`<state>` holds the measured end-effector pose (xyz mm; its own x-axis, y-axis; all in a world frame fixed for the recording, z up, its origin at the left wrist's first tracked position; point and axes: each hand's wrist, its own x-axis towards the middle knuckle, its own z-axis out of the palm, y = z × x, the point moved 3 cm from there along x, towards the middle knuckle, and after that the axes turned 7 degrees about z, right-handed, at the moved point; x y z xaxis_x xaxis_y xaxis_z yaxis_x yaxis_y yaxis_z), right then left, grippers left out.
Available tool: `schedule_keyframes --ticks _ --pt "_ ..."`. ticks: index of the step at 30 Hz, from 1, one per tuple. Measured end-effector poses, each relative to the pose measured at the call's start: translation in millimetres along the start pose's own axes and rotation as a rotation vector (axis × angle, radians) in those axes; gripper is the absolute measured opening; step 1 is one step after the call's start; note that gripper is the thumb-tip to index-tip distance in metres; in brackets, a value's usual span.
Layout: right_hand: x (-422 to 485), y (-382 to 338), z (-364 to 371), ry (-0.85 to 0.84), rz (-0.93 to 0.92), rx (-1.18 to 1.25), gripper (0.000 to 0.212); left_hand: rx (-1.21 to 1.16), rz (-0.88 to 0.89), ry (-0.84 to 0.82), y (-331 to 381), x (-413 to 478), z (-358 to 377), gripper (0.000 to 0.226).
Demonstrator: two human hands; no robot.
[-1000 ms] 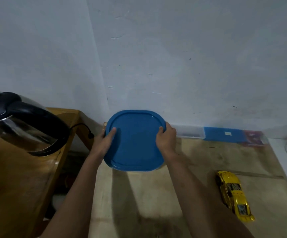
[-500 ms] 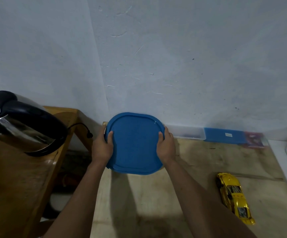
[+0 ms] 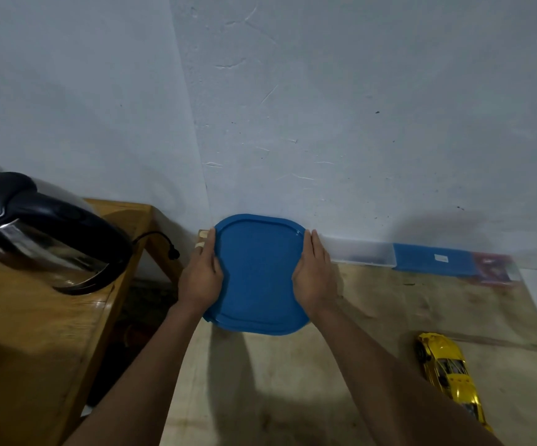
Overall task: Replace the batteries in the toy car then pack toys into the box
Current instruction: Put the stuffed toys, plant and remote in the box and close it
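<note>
A blue box lid [image 3: 257,272] with rounded corners lies on the pale wooden table [image 3: 293,381], close to the wall; the box beneath it is hidden. My left hand [image 3: 201,278] lies along the lid's left edge and my right hand [image 3: 314,272] along its right edge. The fingers of both point straight toward the wall and press against the rim. A yellow toy car [image 3: 447,371] stands on the table at the right, nose toward me, apart from both hands.
A black and steel electric kettle [image 3: 42,233] sits on a brown wooden side table [image 3: 35,349] at the left, its cord hanging behind. Against the wall on the right lie a clear plastic case [image 3: 363,252] and a flat blue case [image 3: 434,260].
Both hands have slid forward along the lid's side edges toward the wall, and their fingers have straightened. The lid now lies flatter. The yellow car has not moved.
</note>
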<state>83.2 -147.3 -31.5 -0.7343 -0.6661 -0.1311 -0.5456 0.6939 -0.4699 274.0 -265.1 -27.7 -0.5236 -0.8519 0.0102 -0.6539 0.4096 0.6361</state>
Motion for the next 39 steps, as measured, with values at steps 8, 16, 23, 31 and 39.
schedule_keyframes --ticks 8,16,23,31,39 --pt "-1 -1 -2 0.003 0.013 0.096 0.055 0.047 0.001 0.047 -3 0 3 0.056" --pt "-1 -2 -3 0.034 0.019 0.099 0.055 0.059 -0.048 0.121 -3 0 5 0.052" --pt "1 0 -3 -0.034 0.007 0.124 0.056 -0.094 -0.165 0.072 -8 3 6 0.049" --pt "2 2 -2 -0.095 0.029 0.122 0.059 0.15 -0.064 0.067 -1 1 5 0.051" --pt "4 -3 -12 -0.139 0.005 0.093 0.065 0.337 -0.063 -0.024 1 5 -2 0.054"
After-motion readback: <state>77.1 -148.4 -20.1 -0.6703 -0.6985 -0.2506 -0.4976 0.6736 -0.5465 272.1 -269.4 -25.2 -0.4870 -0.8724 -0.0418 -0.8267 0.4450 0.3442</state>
